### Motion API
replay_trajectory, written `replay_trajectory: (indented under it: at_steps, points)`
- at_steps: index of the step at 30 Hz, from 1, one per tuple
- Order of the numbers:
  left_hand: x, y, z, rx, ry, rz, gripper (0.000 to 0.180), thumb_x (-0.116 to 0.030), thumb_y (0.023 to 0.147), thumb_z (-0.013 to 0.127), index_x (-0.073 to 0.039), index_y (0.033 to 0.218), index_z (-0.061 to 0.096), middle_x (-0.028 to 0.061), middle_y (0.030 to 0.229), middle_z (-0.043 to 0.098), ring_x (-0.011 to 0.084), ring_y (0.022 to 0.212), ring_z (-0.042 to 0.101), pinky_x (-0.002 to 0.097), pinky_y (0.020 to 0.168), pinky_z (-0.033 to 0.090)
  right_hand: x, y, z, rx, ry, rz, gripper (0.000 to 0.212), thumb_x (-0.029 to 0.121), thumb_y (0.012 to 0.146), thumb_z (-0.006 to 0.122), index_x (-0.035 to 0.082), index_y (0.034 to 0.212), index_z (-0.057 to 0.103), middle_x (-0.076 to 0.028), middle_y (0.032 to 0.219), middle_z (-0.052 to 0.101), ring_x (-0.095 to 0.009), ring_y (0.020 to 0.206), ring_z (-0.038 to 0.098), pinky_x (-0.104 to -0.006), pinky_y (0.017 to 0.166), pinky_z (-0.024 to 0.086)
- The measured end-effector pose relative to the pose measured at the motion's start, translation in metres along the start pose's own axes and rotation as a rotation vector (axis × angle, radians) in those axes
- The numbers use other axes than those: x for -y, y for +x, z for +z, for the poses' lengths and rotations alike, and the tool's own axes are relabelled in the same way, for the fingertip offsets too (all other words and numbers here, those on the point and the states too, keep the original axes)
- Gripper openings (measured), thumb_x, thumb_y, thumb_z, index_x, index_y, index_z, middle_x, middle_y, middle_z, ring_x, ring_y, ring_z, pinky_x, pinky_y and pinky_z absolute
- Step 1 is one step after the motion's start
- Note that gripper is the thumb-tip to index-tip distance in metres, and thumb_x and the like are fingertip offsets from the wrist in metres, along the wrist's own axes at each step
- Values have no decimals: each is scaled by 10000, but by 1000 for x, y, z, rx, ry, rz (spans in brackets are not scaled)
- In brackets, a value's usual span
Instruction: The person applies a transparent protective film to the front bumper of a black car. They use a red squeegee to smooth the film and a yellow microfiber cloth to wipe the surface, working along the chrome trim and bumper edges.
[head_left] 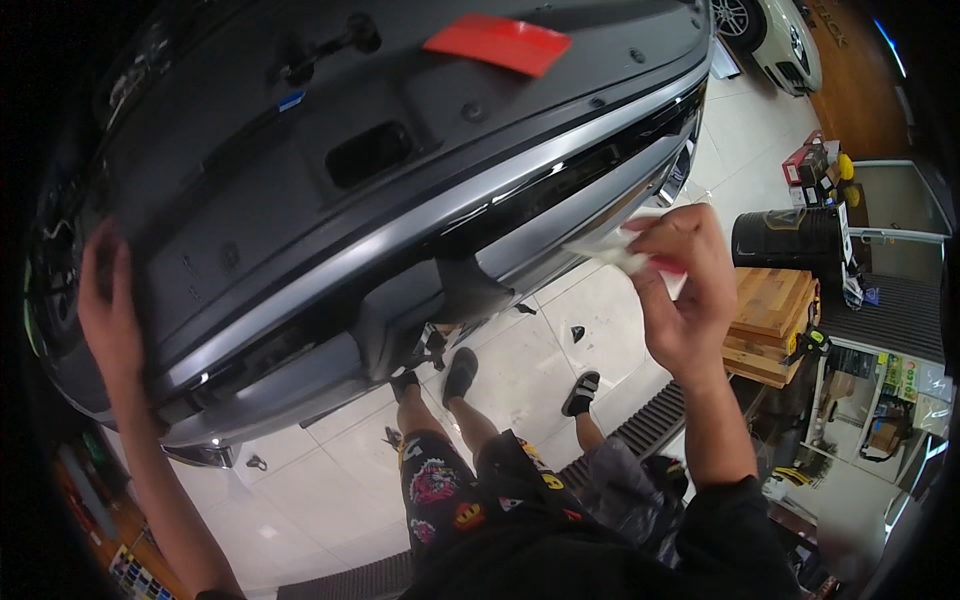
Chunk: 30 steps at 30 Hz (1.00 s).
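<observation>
In front of me stretches the front end of a car, with a dark plastic cover [270, 185] above a silver trim strip [440, 205] and a black grille. My left hand [110, 290] lies at the cover's left end, fingers stretched out and holding nothing. My right hand [685, 280] is raised beside the car's right part, thumb and fingers pinching a crumpled whitish sheet [615, 250]. A red piece shows between those fingers; whether it is wrapped in the sheet I cannot tell. A flat red card [500, 44] rests on the cover, away from both hands.
A small blue piece [291, 101] sits on the cover. Another person's sandalled foot [580, 394] stands on the tiled floor near a small black part [577, 333]. At right are a black drum [785, 238], a wooden crate [765, 320] and a white car [790, 45].
</observation>
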<state>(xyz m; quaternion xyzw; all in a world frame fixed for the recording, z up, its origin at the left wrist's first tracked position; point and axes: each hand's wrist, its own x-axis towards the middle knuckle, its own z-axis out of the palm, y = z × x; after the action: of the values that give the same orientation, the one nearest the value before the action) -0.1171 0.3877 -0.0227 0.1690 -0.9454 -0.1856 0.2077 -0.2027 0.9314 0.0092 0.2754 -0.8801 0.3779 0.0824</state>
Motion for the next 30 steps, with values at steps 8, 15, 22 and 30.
replay_trajectory:
  at_steps: [8,15,22,30]
  points:
    - [30,3,8,-48,176,117,449,-428,1040,561,-190,1416,616,88,1407,619,209,1152,645,350,1021,492,-28,27,40,-43,-458,-486,481,-10,658,673,135,1104,775,-96,1092,701,-317,1052,662,-391,852,470]
    - [52,2,10,-64,370,222,491,-471,1043,520,-214,1457,577,92,1457,585,239,1250,626,389,1080,479,-37,32,51,-109,-481,-503,547,-54,604,679,134,1112,763,-74,1073,697,-301,1041,663,-379,814,455]
    - [33,7,11,-43,230,146,456,-406,1048,547,-192,1449,582,98,1434,594,201,1167,631,344,1010,485,-38,39,52,-117,-503,-494,559,-42,574,697,140,1100,754,-46,1061,687,-268,1037,666,-375,812,450]
    - [12,4,6,40,17,-24,424,-300,1055,581,-123,1440,575,114,1324,644,188,1168,619,313,1014,457,-45,20,32,-229,-545,-361,532,-30,631,723,173,1121,762,-49,1074,698,-276,1055,670,-383,824,454]
